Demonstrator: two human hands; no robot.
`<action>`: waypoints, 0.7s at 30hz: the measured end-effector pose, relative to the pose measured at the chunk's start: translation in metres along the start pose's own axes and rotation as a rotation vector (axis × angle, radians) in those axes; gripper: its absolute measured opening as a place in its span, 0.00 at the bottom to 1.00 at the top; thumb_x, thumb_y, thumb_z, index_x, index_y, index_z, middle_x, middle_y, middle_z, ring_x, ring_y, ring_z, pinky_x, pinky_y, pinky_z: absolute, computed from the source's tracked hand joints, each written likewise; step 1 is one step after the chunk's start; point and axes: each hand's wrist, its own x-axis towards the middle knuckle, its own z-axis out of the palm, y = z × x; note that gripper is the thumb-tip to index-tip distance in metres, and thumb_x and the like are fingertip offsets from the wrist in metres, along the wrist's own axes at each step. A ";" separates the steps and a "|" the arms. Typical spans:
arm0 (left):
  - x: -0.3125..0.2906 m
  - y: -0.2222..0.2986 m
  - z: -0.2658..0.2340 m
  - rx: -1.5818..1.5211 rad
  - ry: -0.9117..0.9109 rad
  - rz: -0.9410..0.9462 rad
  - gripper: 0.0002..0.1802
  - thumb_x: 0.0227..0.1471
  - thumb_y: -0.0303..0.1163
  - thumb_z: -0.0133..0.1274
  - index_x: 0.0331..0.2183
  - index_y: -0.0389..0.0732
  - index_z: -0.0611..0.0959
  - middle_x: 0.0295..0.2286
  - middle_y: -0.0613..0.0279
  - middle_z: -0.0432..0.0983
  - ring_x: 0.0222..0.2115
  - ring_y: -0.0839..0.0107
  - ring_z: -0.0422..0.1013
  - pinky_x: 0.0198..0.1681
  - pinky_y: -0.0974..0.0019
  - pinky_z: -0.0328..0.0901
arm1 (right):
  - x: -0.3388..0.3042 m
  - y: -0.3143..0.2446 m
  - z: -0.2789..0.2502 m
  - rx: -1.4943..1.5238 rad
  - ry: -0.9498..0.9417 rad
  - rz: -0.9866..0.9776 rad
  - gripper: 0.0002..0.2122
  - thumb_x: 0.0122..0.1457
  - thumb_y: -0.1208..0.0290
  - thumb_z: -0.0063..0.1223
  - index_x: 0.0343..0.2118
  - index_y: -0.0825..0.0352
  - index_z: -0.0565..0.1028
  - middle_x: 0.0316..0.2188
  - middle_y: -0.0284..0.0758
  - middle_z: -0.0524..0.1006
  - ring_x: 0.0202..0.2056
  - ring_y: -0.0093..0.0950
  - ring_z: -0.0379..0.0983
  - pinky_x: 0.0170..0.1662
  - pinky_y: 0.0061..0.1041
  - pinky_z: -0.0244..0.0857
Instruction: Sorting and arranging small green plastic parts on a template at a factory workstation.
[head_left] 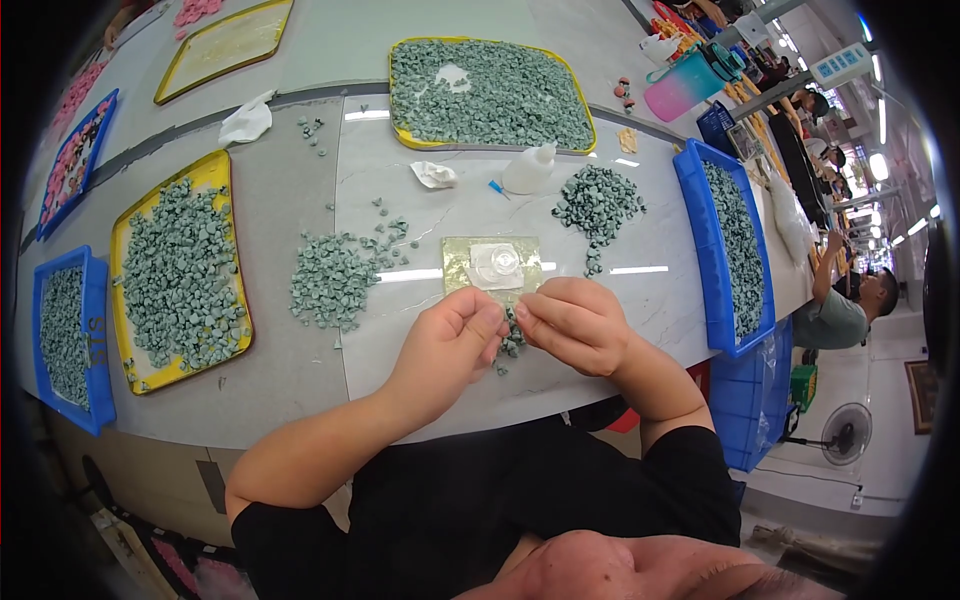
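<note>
My left hand (452, 343) and my right hand (577, 325) meet at the near table edge, fingertips pinched together over a few small grey-green pieces (512, 338). Which hand grips a piece is hard to tell; both look closed on one. Just beyond them lies a yellowish square pad (462, 268) with a clear round dish (497, 264) on it. A loose pile of the same grey-green pieces (330, 278) lies to the left, another pile (598, 203) to the right.
Yellow trays (215, 172) (405, 52) and blue bins (695, 215) (95, 330) hold more pieces. A white squeeze bottle (530, 170), crumpled tissues (246, 122) and a pink-teal water bottle (690, 80) stand farther back. Another person (845, 310) sits at right.
</note>
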 end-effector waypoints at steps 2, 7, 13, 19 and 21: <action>0.000 0.000 0.002 0.050 0.005 0.034 0.09 0.58 0.34 0.42 0.29 0.40 0.69 0.17 0.70 0.63 0.15 0.85 0.52 0.16 0.80 0.45 | 0.000 0.000 -0.002 0.031 0.002 0.028 0.11 0.38 0.81 0.56 0.28 0.77 0.74 0.29 0.42 0.73 0.26 0.32 0.72 0.25 0.25 0.67; -0.002 0.001 0.006 0.148 0.050 0.116 0.09 0.58 0.34 0.42 0.30 0.39 0.70 0.18 0.70 0.62 0.16 0.85 0.52 0.16 0.79 0.47 | 0.000 -0.006 0.002 0.265 0.088 0.332 0.11 0.40 0.83 0.58 0.31 0.73 0.75 0.28 0.39 0.74 0.26 0.30 0.72 0.26 0.24 0.67; 0.000 -0.003 0.007 0.120 0.045 0.114 0.08 0.58 0.33 0.42 0.32 0.38 0.70 0.20 0.69 0.63 0.16 0.84 0.51 0.17 0.79 0.47 | -0.002 -0.008 0.003 0.282 0.057 0.490 0.13 0.40 0.83 0.60 0.33 0.71 0.76 0.28 0.37 0.75 0.27 0.27 0.73 0.28 0.20 0.68; 0.001 -0.004 0.004 0.151 0.028 0.139 0.08 0.57 0.32 0.43 0.32 0.37 0.70 0.20 0.69 0.63 0.16 0.85 0.51 0.17 0.79 0.47 | -0.006 -0.007 0.008 0.383 0.087 0.556 0.13 0.40 0.85 0.58 0.33 0.70 0.77 0.29 0.36 0.75 0.27 0.27 0.73 0.28 0.19 0.68; 0.001 -0.004 0.004 0.162 0.033 0.129 0.08 0.57 0.32 0.43 0.32 0.37 0.70 0.20 0.70 0.63 0.16 0.85 0.51 0.17 0.79 0.47 | -0.008 -0.008 0.008 0.381 0.077 0.542 0.12 0.41 0.85 0.58 0.33 0.70 0.77 0.29 0.36 0.76 0.27 0.27 0.73 0.28 0.19 0.68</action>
